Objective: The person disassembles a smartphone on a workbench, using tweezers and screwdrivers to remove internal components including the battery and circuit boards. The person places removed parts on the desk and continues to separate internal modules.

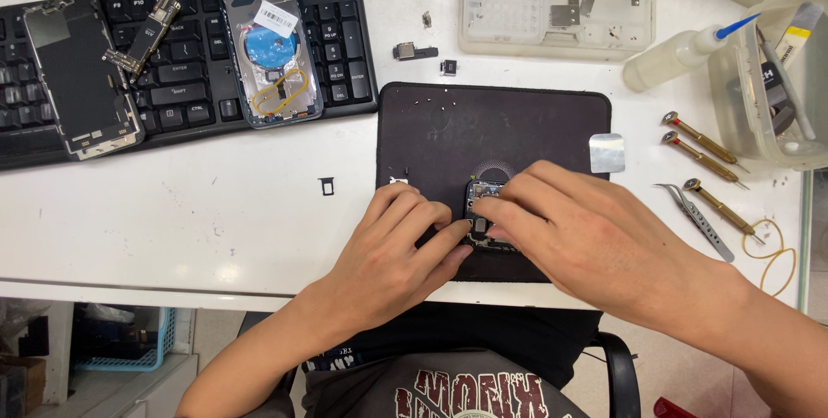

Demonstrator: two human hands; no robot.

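Both hands [483, 232] largely hide a small camera module [485, 202].

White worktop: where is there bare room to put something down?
The white worktop lies bare between the black keyboard, the dark rectangular mat and the front edge, save a tiny black tray. Right of the mat it is crowded: three brass-handled screwdrivers, metal tweezers, yellow rubber bands.

white table [216, 211], black mat [517, 116], keyboard [336, 38], screwdrivers [703, 155]
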